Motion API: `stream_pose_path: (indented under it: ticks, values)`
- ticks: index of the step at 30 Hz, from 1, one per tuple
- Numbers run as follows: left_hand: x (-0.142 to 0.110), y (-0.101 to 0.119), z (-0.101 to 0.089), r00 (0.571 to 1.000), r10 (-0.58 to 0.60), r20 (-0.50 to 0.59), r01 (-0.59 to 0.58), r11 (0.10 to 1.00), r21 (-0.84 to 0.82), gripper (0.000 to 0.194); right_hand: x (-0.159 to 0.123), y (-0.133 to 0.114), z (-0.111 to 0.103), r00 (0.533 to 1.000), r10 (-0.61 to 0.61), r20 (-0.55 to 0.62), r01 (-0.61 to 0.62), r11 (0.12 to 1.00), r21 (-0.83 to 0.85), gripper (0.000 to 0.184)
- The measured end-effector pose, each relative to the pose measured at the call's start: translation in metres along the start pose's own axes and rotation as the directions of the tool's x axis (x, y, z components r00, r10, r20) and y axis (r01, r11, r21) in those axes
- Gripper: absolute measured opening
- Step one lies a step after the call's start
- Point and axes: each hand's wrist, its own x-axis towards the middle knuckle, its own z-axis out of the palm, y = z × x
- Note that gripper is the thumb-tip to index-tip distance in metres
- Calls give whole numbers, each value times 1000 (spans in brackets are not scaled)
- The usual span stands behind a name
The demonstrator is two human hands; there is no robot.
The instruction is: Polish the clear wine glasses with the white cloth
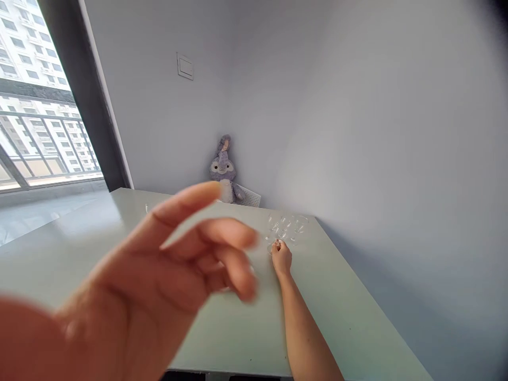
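My left hand is raised close to the camera, partly blurred. Its fingers are apart and loosely curled, with nothing visible between them. Farther off, my right hand reaches across the pale table, its fingers closed in a pinch. They seem to grip a clear glass, of which only a faint rounded edge shows beside the fingertips. Just beyond stands a cluster of several clear glasses, too faint to tell their exact shape. Part of the tabletop is hidden behind my left hand.
A purple plush toy sits in the corner past the table's far edge, next to a white perforated panel. A grey wall runs along the right side. At left is a window. A small clear object stands near the back left.
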Motion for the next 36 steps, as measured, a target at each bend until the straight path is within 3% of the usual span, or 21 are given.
stream_pose_path:
  ticks: [2, 3, 5, 8, 11, 13, 16, 18, 20, 24, 28, 30, 32, 34, 36]
  values:
    - [46, 14, 36, 995, -58, -75, 53, 996, -65, 47, 1, -1, -1, 1000, -1, -3, 1, 1000, 18, 28]
    - [65, 15, 45, 988, -57, -146, 44, 995, -95, 49, 1, -1, -1, 1000, 3, -5, -2, 1000, 28, 28]
    - [92, 4, 39, 951, -56, -305, 21, 993, -116, 29, 1, -2, -1, 1000, 5, -12, -5, 999, 42, 29]
    - [115, -37, -13, 832, -84, -549, 34, 994, -101, 16, -1, -4, -3, 1000, 20, -13, -20, 998, 57, 30]
    - [127, -78, -74, 649, 4, -761, 67, 996, 62, 14, -3, -8, -6, 998, 58, -3, -58, 996, 67, 32]
    - [133, -97, -104, 540, -16, -841, 231, 964, 130, 12, -5, -10, -10, 996, 90, 3, -90, 994, 68, 37]
    - [138, -114, -134, 464, -18, -886, 302, 943, 139, 18, -7, -11, -18, 980, 194, -35, -190, 978, 83, 53]
    - [141, -122, -148, 437, -8, -899, 335, 929, 155, 25, -7, -10, -23, 962, 261, -80, -252, 962, 103, 61]
    - [144, -129, -159, 448, -3, -894, 367, 912, 181, 33, -7, -10, -27, 956, 276, -104, -266, 959, 101, 65]
    - [158, -140, -172, 528, -46, -848, 438, 870, 225, 46, -8, -11, -32, 966, 228, -124, -223, 973, 57, 68]
    - [175, -146, -177, 592, -133, -795, 512, 824, 243, 55, -12, -14, -33, 942, 151, -300, -139, 988, 63, 62]
    - [182, -148, -178, 619, -167, -767, 537, 803, 258, 56, -18, -20, -28, 927, 29, -375, 1, 997, 81, 55]
    - [188, -150, -179, 642, -195, -742, 556, 784, 275, 53, -29, -29, -19, 917, -157, -368, 203, 975, 88, 46]
    - [192, -153, -179, 656, -210, -725, 572, 765, 296, 47, -46, -44, -8, 885, -373, -278, 413, 905, 101, 38]
    - [194, -156, -179, 666, -199, -719, 579, 745, 331, 38, -68, -61, 2, 796, -589, -141, 605, 784, 139, 35]
